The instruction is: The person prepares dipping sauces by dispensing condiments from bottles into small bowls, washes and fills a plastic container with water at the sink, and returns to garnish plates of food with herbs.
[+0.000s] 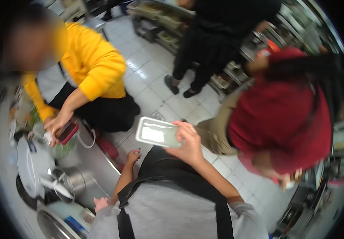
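Observation:
My right hand (186,143) grips a shallow rectangular plastic container (156,132) by its right end, with the thumb below and the fingers over the rim. It is translucent with a whitish edge, and bright light reflects off it. I cannot tell whether it is a tub or a lid. Lower and to the left, my left hand (133,156) hangs beside the black apron (156,163), near the metal counter's edge. Its fingers look loosely bent and a little apart, and no object shows in them.
At left, a person in a yellow jacket (100,67) holds a red-cased phone (67,133) over the metal counter (100,159). Pots (76,179) and a white basin (30,163) crowd that counter. A person in maroon (279,115) stands close at right; another in black (220,36) stands farther off.

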{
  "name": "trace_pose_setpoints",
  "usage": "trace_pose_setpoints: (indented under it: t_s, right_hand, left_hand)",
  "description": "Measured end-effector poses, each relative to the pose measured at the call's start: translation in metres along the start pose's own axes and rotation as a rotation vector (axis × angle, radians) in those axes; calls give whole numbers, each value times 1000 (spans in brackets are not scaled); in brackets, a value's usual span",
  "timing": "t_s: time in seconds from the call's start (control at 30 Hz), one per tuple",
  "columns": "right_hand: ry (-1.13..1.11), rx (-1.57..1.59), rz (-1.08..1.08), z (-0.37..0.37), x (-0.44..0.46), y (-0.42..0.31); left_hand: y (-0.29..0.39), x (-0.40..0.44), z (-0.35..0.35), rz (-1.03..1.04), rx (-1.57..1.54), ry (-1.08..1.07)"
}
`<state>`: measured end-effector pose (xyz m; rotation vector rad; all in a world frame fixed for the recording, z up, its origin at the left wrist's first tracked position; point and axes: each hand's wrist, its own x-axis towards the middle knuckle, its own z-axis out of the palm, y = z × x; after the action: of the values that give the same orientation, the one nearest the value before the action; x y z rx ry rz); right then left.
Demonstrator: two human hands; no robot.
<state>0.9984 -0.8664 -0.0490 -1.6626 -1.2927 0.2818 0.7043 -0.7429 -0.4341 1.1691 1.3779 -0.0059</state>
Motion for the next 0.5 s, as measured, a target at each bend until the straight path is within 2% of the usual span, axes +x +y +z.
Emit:
trace_pose_setpoints:
  t_s: [0.17, 0.3, 0.37, 0.5]
  right_hand:
    - [-13, -7, 31, -3, 39, 17]
    - [14, -41, 37, 2, 64, 35]
    - [30, -54, 41, 2, 87, 40]
    - [45, -29, 29, 4, 144, 59]
  left_hand:
    - [-11, -3, 1, -51, -3, 7]
    - [-15, 0, 2, -192, -171, -15]
    - [-23, 1, 3, -253, -377, -55]
    - [-41, 0, 1, -303, -381, -27]
